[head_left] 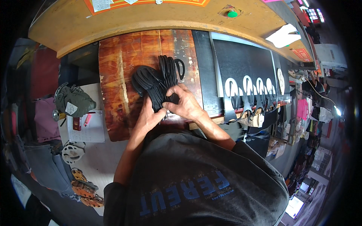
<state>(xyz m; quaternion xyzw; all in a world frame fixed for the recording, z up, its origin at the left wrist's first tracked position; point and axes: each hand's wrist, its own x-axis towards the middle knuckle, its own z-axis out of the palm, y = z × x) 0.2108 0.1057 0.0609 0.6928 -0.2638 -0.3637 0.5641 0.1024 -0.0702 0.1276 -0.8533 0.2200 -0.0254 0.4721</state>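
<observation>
A bundle of black, glossy strap-like pieces (145, 80) stands over the wooden board in front of me; I cannot tell exactly what they are. Its upper end fans into a rounded, slotted stack on the left and a tight stack of narrow edges (167, 69) on the right. One black loop (181, 69) sticks out at the right side. My left hand (151, 114) grips the lower left of the bundle. From the right, my right hand (184, 103) closes round it, thumb and fingers bent. Both thumbs come close together at its lower end, which my hands partly hide.
Under the bundle lies a worn reddish-brown board (113, 75). Along the right edge hang several black pieces with white ovals (247, 86), beside a black sheet (241, 56). A yellow ledge with a green button (232, 14) crosses the far side. Left are a dark green clog (73, 100), papers (92, 130) and orange clogs (85, 188).
</observation>
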